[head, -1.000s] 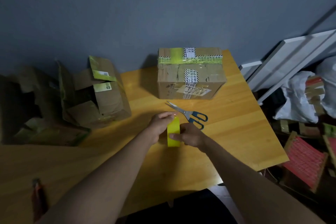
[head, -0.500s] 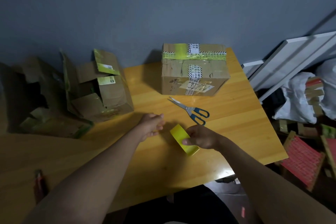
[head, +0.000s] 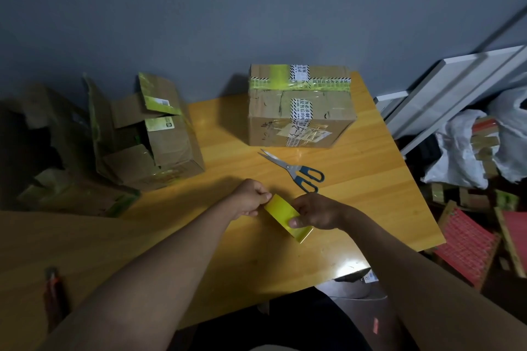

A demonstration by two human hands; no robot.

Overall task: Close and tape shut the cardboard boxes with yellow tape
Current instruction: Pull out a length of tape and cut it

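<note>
— While gripped from both sides, where does the yellow tape roll [head: 286, 217] sit?
— Held low over the wooden table [head: 356, 208], tilted. Right hand [head: 316, 212] curled round its right side, thumb pressed on the yellow face. Left hand [head: 251, 199] at the upper-left edge, fingertips bunched there as if pinching the tape's end.
— Sure of a pinch?
— Not quite. Fingertips tucked under the knuckles, contact point hidden; looks like a hold on the edge, no more than that. Core of the roll also out of sight behind the right palm.
— Beyond the grip?
— Scissors [head: 296, 169] just past the right hand, flat on the table, blades shut and pointing away to the left. Farther behind those, closed cardboard box [head: 299, 111], already banded with yellow tape across its top and printed white tape down the middle; writing on the labels too small to read.
— And off to the left of the grip?
— Open cardboard box [head: 151, 137], flaps up, inside dark and unreadable. More crumpled cardboard [head: 57, 151] past that, lost in shadow.
— Nearer than the grip?
— Small reddish tool [head: 52, 288] at the table's near-left, blurred, hard to name. Both forearms cut off by the bottom edge.
</note>
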